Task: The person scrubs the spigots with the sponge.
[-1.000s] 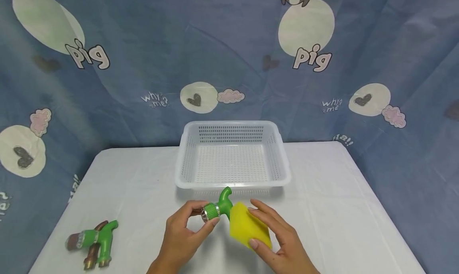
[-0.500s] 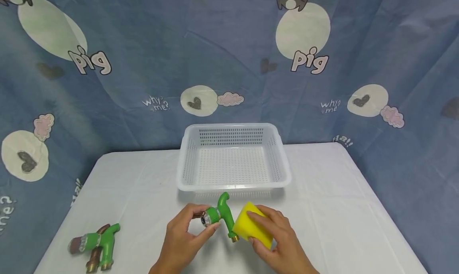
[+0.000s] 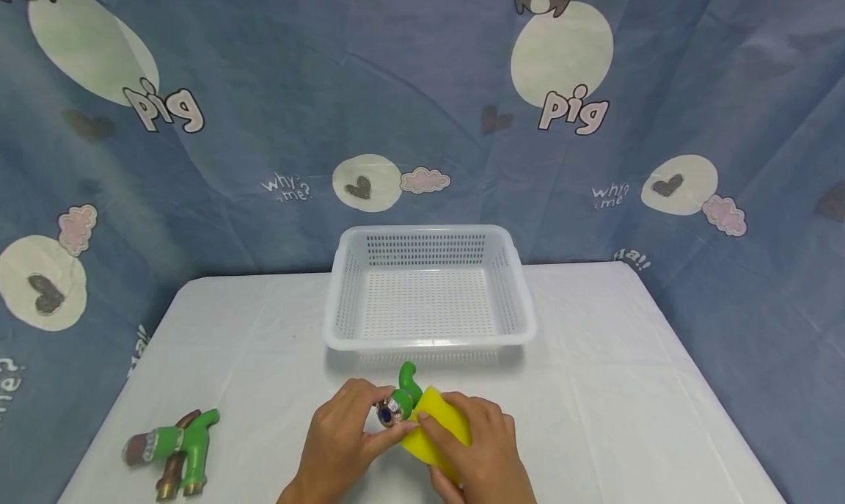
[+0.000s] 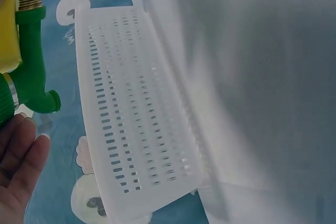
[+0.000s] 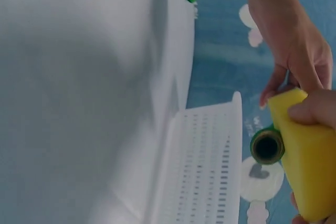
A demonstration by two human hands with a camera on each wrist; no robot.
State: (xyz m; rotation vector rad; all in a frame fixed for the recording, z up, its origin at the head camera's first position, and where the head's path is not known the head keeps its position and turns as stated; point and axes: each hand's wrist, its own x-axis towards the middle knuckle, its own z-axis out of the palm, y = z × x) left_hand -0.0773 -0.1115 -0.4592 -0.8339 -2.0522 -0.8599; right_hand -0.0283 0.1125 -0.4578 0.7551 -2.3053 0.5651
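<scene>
My left hand (image 3: pixel 343 434) pinches the knobbed silver-and-green end of a green tap (image 3: pixel 407 378) between thumb and fingers, above the white table. My right hand (image 3: pixel 485 445) grips a yellow sponge (image 3: pixel 452 416), which lies against the tap's body and hides much of it in the head view. From the left wrist, the tap's (image 4: pixel 32 51) curved spout and brass threaded end show beside the sponge (image 4: pixel 8 30). In the right wrist view the sponge (image 5: pixel 310 161) touches the tap near its round open end, with the left hand (image 5: pixel 302 51) behind.
A white perforated basket (image 3: pixel 429 341) stands just beyond the hands, with nothing in it. At the table's left lie a second green tap (image 3: pixel 194 445) and a brown tap (image 3: pixel 172 476) partly under it. A blue printed cloth (image 3: pixel 422 86) hangs behind the table.
My right hand has moved left with the sponge, which now presses over the tap's body. Half a second ago the tap's brass end was visible. The left hand has turned the tap slightly.
</scene>
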